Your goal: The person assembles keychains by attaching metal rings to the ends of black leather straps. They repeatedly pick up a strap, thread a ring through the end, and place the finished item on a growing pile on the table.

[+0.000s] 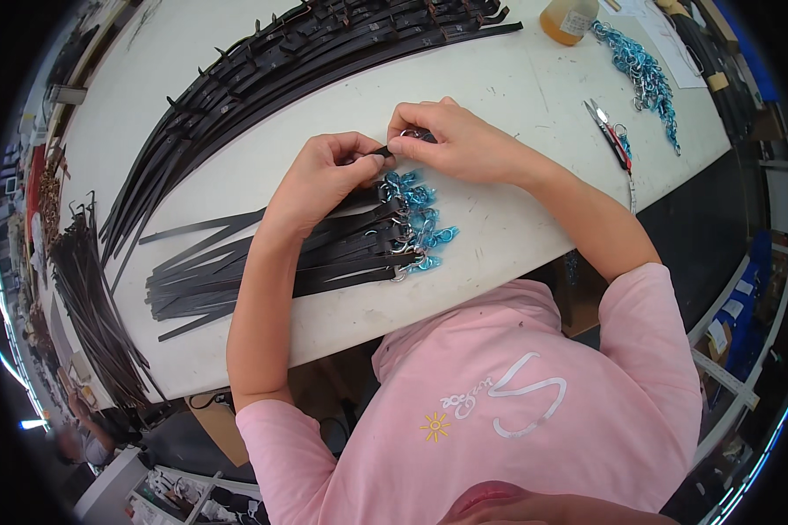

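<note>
**A:** ok so what are the hands up to here?

**B:** Both pinched nearly shut, fingertips almost meeting. The left hand (333, 171) has thumb and fingers on a narrow black leather-look strap (382, 152), and the right hand (438, 144) grips by its end, near some metal. Can't tell exactly how the end sits, fingers cover it. It's held just above the surface (499, 227), about midway along and back from the near edge.

**A:** Which step is that, you reckon?

**B:** My guess: fiddling the strap end into place around its hardware. The move from here would want the left steady while the right works the end, so fingertip stuff, no big pulling.

**A:** Anything in the way?

**B:** The pile of flat black straps with silver rings (324, 245) is right below the hands, toward the near edge, and its shiny turquoise chain pieces (425, 223) look snaggy. Long black straps (236, 105) arc along the far edge, and another black bundle (96, 306) lies at the left edge. Red-and-black snips (622, 150) sit toward the right corner, near a turquoise chain heap (643, 74) and a clear jar of amber liquid (569, 19). Those 3 look well clear.
</note>
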A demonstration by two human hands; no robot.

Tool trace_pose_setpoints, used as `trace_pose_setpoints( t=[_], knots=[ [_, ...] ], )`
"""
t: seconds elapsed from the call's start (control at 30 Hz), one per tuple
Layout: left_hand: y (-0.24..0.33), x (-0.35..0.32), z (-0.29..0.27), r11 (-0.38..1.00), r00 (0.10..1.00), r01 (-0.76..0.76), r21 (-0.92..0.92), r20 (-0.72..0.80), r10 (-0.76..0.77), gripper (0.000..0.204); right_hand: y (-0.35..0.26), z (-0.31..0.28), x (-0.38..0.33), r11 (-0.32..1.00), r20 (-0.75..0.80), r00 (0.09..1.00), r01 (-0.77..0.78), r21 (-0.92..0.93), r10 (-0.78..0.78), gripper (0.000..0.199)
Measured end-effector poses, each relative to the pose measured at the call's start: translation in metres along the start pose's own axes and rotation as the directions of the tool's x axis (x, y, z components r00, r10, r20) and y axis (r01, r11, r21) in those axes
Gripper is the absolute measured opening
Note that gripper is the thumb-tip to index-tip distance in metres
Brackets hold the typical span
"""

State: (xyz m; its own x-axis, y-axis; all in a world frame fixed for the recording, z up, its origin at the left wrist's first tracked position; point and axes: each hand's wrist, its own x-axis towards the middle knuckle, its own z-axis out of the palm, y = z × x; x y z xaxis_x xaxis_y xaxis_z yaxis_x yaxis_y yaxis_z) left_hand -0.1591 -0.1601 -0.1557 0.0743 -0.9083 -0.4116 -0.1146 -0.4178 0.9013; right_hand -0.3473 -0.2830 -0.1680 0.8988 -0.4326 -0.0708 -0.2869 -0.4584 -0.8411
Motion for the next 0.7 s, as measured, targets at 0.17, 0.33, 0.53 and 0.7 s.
trace_pose_setpoints(
  t=[0.17, 0.33, 0.53, 0.7],
  knots=[
    [0.0001, 0.0008, 0.0021, 1.000, 1.000, -0.008, 0.005, -0.009, 0.008, 0.021, 0.0046, 0.0018, 0.0003, 1.000, -0.020, 1.000, 0.022, 0.016, -0.022, 0.022],
    [0.0022, 0.0002, 0.0026, 1.000, 1.000, 0.002, -0.012, -0.019, -0.003, 0.020, 0.0065, 0.0028, 0.0007, 0.999, -0.020, 0.999, 0.034, -0.014, -0.035, 0.022],
    [0.0047, -0.0013, 0.0035, 1.000, 1.000, 0.004, 0.021, -0.020, -0.004, 0.020, 0.0007, -0.0004, -0.0024, 1.000, 0.017, 1.000, -0.014, -0.002, 0.014, 0.021],
    [0.0032, -0.0011, 0.0036, 0.999, 1.000, -0.009, 0.030, -0.016, 0.010, 0.021, -0.0031, -0.0015, -0.0028, 0.998, 0.037, 0.999, -0.031, -0.055, 0.033, 0.021]
  ],
)
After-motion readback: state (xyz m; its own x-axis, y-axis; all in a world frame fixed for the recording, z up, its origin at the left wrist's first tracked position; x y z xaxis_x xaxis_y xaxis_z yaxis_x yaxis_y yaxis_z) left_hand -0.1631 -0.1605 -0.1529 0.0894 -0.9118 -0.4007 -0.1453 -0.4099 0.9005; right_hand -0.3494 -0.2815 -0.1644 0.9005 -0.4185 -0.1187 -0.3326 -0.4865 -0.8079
